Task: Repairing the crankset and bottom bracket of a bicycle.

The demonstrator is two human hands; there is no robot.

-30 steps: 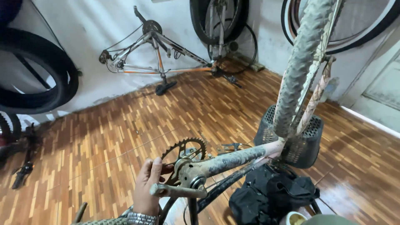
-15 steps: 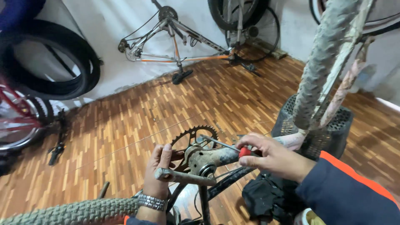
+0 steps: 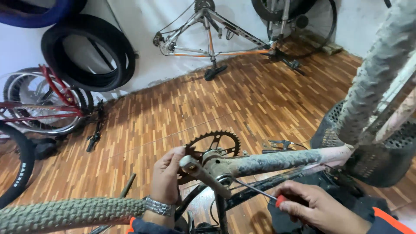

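Wood parquet floor (image 3: pixel 268 99), tyres at 10 o'clock. Left hand (image 3: pixel 167 180) grip clenched on crank arm (image 3: pixel 203 175) beside chainring (image 3: pixel 214 145). Right hand (image 3: pixel 320 208), newly arrived at 5 o'clock, grasps red-handled screwdriver (image 3: pixel 260 193); tip now at bottom bracket.

Dull metal crank arm (image 3: pixel 203 173), mud-caked rough frame tube (image 3: pixel 277 161), glossy wood floor (image 3: pixel 182 108)

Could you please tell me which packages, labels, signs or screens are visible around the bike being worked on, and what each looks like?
Tyre lettering: white printed marking on the sidewall of the black tyre at the far left edge, curved with the rim.
No packages, signs or screens show; the dark perforated basket at right carries no label that can be made out.
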